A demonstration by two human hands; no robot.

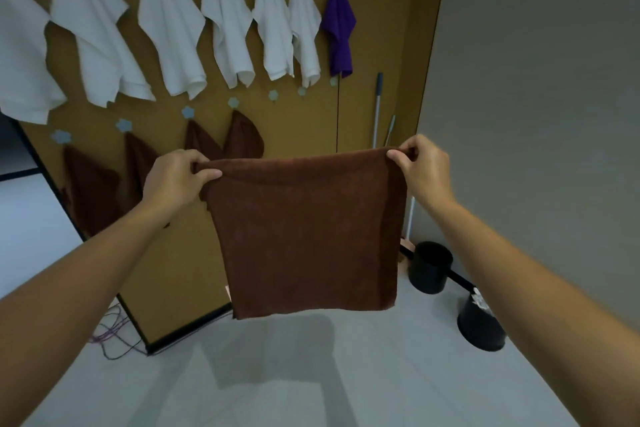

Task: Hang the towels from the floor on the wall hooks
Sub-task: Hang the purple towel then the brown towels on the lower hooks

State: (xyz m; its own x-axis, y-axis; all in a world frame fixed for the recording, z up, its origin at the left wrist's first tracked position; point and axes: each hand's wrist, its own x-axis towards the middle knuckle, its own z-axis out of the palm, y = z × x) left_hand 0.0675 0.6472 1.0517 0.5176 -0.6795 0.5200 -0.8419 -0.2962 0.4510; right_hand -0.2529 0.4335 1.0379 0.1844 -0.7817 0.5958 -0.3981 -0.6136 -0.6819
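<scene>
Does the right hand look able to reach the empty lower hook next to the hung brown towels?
Probably yes: the empty hook sits bare above the held towel with nothing between, though the right hand is busy pinching its corner.

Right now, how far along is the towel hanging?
Done: white towels, a purple towel and four hung brown towels are on hooks. In hand: left hand and right hand grip the held towel by top corners. Left: hang it, perhaps on a free lower hook.
</scene>
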